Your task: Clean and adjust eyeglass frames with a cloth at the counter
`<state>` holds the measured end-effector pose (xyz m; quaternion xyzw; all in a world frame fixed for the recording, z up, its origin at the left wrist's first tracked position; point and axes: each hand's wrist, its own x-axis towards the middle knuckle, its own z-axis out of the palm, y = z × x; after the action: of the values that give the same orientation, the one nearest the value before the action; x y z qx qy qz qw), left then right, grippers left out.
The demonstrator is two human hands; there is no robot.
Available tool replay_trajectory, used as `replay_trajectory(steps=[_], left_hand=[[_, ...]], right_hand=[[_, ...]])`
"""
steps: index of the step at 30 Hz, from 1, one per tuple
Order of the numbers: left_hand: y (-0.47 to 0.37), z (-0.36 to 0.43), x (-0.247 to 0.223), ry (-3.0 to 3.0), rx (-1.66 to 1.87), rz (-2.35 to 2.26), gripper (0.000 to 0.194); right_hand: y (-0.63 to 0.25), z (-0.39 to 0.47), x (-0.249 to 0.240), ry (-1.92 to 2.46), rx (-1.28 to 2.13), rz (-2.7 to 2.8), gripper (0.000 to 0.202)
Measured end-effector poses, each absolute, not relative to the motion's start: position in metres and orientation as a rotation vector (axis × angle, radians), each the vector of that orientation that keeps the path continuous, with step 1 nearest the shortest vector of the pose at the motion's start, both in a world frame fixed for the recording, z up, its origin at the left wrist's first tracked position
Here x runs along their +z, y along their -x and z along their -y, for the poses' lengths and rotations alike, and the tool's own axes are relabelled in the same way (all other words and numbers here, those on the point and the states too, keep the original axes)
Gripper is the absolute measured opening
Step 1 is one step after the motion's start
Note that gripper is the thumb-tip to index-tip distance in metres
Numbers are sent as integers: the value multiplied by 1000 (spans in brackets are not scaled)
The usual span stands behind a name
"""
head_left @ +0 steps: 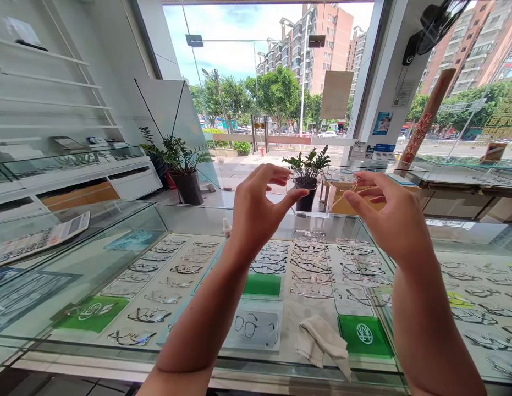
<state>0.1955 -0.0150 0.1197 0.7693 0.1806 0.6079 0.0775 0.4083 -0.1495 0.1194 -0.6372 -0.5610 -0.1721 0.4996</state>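
Observation:
My left hand (259,206) is raised above the glass counter, thumb and index finger apart, with nothing visible between them. Opposite it, my right hand (387,212) holds a pair of thin-rimmed eyeglasses (340,177) by one side, between thumb and fingers. The clear lenses and fine frame are hard to make out against the bright background. A gap separates my left fingertips from the eyeglasses. Below both hands, rows of eyeglasses (311,258) lie inside the display case, and a crumpled beige cloth (321,344) rests on the glass top near the front edge.
A small bottle (226,227) stands beyond my left forearm. A printed sheet (60,234) lies on the counter at far left. Green cards (365,335) are among the frames. Potted plants (188,187) stand past the counter, before the glass front. A wall fan (437,27) hangs upper right.

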Motion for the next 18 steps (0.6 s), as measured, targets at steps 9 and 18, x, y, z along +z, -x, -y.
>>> replay_trajectory(steps=[9,18], left_hand=[[-207,-25,108,-2212,2024,-459,43],[-227,-11,92,-2213,2262,-461,38]], right_hand=[[-399,118,108,1303,-712,1330,36],[-413,114,108,1303,-568,1331,46]])
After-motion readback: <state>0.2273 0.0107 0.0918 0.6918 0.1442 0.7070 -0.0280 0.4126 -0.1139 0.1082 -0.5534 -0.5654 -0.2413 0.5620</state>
